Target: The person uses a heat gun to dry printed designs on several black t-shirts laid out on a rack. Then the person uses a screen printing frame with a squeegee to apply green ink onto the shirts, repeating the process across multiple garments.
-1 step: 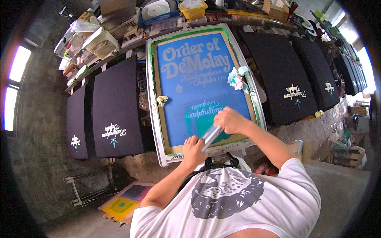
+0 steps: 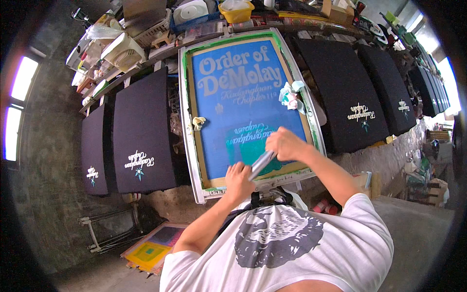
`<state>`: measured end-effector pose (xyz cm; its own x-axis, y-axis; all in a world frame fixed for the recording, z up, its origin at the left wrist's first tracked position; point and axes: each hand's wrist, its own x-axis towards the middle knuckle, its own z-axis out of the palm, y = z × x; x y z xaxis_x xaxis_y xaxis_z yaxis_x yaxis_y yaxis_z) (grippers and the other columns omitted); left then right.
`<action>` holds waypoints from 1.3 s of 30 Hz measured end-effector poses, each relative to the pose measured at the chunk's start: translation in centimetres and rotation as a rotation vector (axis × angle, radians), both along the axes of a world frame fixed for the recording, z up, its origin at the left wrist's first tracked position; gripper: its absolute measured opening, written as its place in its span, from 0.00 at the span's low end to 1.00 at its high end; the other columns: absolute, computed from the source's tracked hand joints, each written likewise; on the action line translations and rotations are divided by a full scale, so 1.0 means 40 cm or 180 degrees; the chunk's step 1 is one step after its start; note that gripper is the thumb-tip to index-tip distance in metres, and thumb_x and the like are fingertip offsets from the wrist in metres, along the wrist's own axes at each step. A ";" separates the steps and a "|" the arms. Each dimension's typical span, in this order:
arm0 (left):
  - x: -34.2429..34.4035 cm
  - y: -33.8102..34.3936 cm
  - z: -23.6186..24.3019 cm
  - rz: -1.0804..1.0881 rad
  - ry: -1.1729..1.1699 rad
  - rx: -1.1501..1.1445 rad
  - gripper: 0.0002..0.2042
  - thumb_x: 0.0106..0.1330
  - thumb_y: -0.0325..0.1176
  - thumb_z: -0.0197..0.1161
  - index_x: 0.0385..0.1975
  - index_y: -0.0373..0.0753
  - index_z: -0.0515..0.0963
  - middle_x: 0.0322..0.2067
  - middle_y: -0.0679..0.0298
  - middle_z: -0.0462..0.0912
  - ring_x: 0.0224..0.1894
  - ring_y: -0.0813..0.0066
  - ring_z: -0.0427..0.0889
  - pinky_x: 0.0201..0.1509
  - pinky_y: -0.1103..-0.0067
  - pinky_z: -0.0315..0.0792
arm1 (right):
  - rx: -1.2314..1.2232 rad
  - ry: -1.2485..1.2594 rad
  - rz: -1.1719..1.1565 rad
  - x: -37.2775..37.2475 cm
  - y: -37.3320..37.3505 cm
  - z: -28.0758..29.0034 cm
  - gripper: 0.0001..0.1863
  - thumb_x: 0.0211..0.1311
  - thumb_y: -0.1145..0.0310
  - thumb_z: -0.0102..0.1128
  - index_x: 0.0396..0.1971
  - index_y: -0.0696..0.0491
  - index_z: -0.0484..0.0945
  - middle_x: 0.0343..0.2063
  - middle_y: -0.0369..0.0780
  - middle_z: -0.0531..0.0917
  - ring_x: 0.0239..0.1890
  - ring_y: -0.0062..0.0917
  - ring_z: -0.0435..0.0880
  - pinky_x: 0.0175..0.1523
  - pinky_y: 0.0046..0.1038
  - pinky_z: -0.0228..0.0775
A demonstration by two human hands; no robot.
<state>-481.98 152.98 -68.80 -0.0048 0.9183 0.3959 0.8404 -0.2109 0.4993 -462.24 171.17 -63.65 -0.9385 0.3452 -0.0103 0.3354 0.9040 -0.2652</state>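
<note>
Between my two hands a short, shiny grey strip (image 2: 261,165) slants up to the right; whether it is tape or a stiff bar I cannot tell. My left hand (image 2: 239,182) is closed on its lower end, and my right hand (image 2: 284,144) on its upper end. Both are over the near part of a blue screen-printing frame (image 2: 186,97). Beneath them the mesh carries a teal ink patch (image 2: 250,151) and upside-down script lettering. Larger pale lettering (image 2: 238,70) covers its far half. Crumpled stained paper (image 2: 291,96) lies on the right rim and a yellowish wad (image 2: 198,123) on the left.
Black cloth-covered boards with small white-and-teal prints stand left (image 2: 141,121) and right (image 2: 340,87) of the frame. Behind runs a cluttered shelf with a yellow tub (image 2: 237,13) and a white fan-like appliance (image 2: 124,51). A metal rack (image 2: 109,228) and a colourful panel (image 2: 153,248) are on the floor at left.
My right hand has shifted slightly right and my left hand slightly up, carrying the grey strip a little that way. The frame and boards are unmoved.
</note>
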 end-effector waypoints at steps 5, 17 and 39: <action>-0.042 0.229 0.014 0.0093 -0.0057 0.0429 0.13 0.40 0.22 0.64 0.29 0.40 0.79 0.31 0.59 0.76 0.39 0.54 0.78 0.41 0.61 0.68 | 0.0149 0.0594 -0.0985 0.011 0.065 0.026 0.05 0.45 0.76 0.61 0.25 0.51 0.83 0.32 0.40 0.85 0.41 0.40 0.84 0.47 0.44 0.74; -0.058 0.010 -0.043 -0.0390 -0.0005 -0.0005 0.15 0.35 0.24 0.66 0.26 0.44 0.77 0.29 0.61 0.74 0.36 0.56 0.77 0.40 0.60 0.67 | 0.0000 0.0610 -0.0958 0.065 -0.181 -0.026 0.06 0.42 0.75 0.62 0.24 0.50 0.80 0.28 0.38 0.79 0.38 0.37 0.80 0.42 0.40 0.67; -0.041 -0.013 -0.009 -0.0474 0.0266 0.0509 0.18 0.36 0.24 0.66 0.33 0.41 0.79 0.32 0.62 0.76 0.36 0.59 0.76 0.41 0.65 0.66 | 0.0532 0.1328 -0.1389 0.080 -0.285 -0.055 0.05 0.45 0.76 0.61 0.24 0.51 0.77 0.30 0.35 0.79 0.38 0.32 0.78 0.44 0.38 0.61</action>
<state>-483.61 152.47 -69.16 0.1651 0.8320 0.5296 0.8311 -0.4065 0.3795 -459.03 159.78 -65.87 -0.6240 0.6629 0.4139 0.5818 0.7476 -0.3203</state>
